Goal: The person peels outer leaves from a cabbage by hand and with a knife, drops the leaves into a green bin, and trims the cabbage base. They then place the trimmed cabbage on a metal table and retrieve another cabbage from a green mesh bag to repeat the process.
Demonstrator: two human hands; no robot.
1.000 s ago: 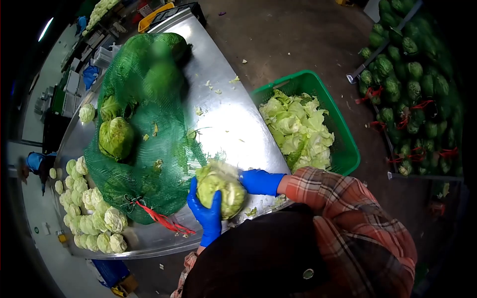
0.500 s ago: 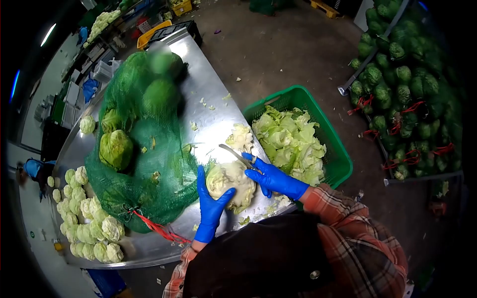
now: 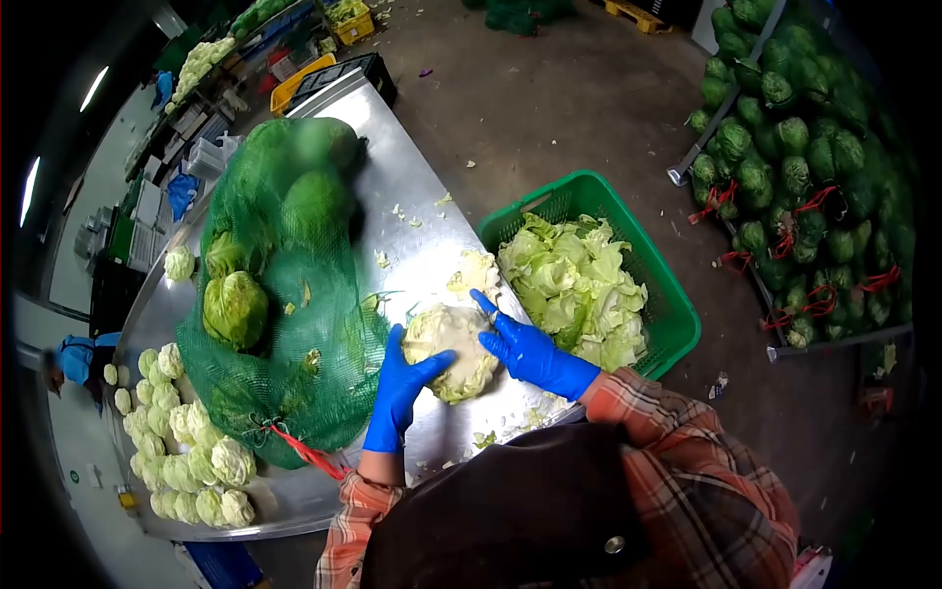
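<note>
A pale, peeled cabbage [image 3: 459, 378] rests on the metal table in front of me. My left hand [image 3: 400, 378], in a blue glove, grips its left side with the thumb over the top. On the cabbage's right is my right hand [image 3: 525, 348], gloved too, its fingers curled and the index finger stretched forward. A knife shows in that hand in the earlier frame; now its blade is barely distinguishable. Pale leaf trimmings [image 3: 476, 273] lie just beyond the cabbage.
A green basket [image 3: 672, 304] of loose leaves stands right of the metal table [image 3: 417, 177]. Green netting [image 3: 304, 383] with cabbages covers the table's middle. Several trimmed cabbages [image 3: 182, 471] sit at the left. Netted cabbages [image 3: 795, 177] are stacked at far right.
The cabbage has turned between my hands, showing a smoother pale face. The knife blade, plain before, is now hard to see. My left hand has shifted slightly left.
</note>
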